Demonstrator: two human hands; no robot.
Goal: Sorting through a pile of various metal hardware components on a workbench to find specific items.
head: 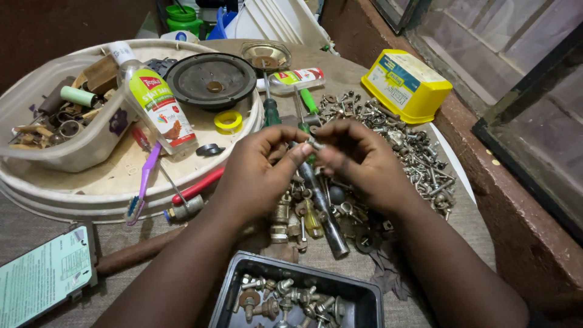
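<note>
2 hands meet over the table's middle: the left hand [258, 173] and right hand [358, 161] pinch 1 small bolt [315, 144] between their fingertips, both narrowed onto it, held above a loose pile of hardware [388, 152] whose nuts and screws are too many to count. Under the hands lie 1 steel rod [325, 212] and a few brass fittings [282, 218], touching one another. 2 green screwdrivers [285, 109] lie side by side, their tips running in under the hands. Near the lower edge sits 1 black tray [364, 297] with at least 10 bolts in it, just in front of the wrists. To the left, 1 round white lid [121, 182] carries 1 clear tub [73, 152] of scraps, 1 bottle [155, 100], 1 speaker [211, 79], 1 yellow ring [229, 120] and 1 purple toothbrush [144, 182] that overhangs its rim. 1 red-handled tool [194, 188] leans off the same rim. 1 yellow box [405, 85] stands at the table's far right corner, close beside the pile. A second bottle [291, 79] lies flat behind the screwdrivers. A wooden ledge [516, 231] bounds the right side, close beside the right forearm; bare table shows only in the lower left, beside 1 green card [42, 279].
</note>
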